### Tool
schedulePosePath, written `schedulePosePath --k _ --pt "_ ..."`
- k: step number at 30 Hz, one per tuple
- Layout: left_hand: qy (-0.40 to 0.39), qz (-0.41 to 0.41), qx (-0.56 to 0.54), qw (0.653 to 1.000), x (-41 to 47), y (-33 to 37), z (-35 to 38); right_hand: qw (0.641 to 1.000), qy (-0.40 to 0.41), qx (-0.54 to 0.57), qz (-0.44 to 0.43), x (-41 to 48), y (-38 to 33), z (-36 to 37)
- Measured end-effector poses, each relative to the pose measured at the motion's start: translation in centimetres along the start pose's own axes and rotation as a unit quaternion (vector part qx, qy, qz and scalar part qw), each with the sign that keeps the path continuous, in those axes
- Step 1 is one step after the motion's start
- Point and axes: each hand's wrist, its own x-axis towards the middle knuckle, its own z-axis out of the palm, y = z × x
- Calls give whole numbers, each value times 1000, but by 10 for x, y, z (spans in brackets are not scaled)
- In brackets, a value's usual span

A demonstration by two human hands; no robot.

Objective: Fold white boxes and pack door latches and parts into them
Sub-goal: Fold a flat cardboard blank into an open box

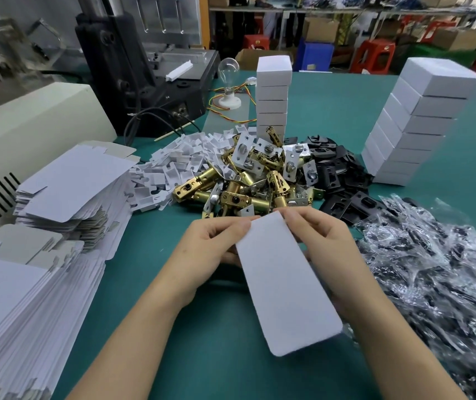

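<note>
Here, flat box blanks [43, 284] are stacked at your 9 o'clock on the green table [173, 342]. Your left hand [211, 249] pinches the far left corner of the white box [286, 284], low at 6 o'clock. Brass door latches [248, 180] are piled beyond it at 12 o'clock. Your right hand [326, 246] grips the box's right edge, its fingers probably curled behind. Bagged parts [433, 269] spread out at 3 o'clock.

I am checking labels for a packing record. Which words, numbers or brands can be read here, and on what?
Readable text: none.
Plain white, no print: held box, box stacks, flat blanks.
Too blurred to read: small white marks on the black machine.
</note>
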Motion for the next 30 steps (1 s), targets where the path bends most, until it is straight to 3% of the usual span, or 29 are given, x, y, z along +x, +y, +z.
schedulePosePath --k 3,5,8,10,12,14,16,23,26,28,30 --pt "45 -54 -42 997 1 3 -5 990 -30 -108 -85 1 -4 -7" --pt "83 -75 -39 993 2 3 -11 956 -84 -207 -193 -2 -7 -7" --pt "100 -65 27 992 4 -1 -11 940 -101 -204 -255 -6 -3 -3" --pt "141 12 111 984 5 -7 -8 948 -73 -191 -245 -5 -3 -2" --pt "193 136 187 954 4 -6 -8 963 -48 -164 -207 -2 -3 -5" --pt "152 210 140 956 1 -2 -10 976 -36 -143 -159 1 0 -10" --pt "83 211 76 971 1 -2 -13 980 -37 -145 -133 3 3 -11" --pt "18 153 139 978 2 -9 -18 974 -121 -161 -108 3 4 -12" --pt "24 156 161 974 2 -9 -22 985 -21 -118 -125 5 4 -14" --pt "6 165 197 966 2 -9 -22 975 78 -144 -150 6 7 -10" --pt "-28 160 220 962 1 -11 -19 963 123 -184 -155 7 11 -6"
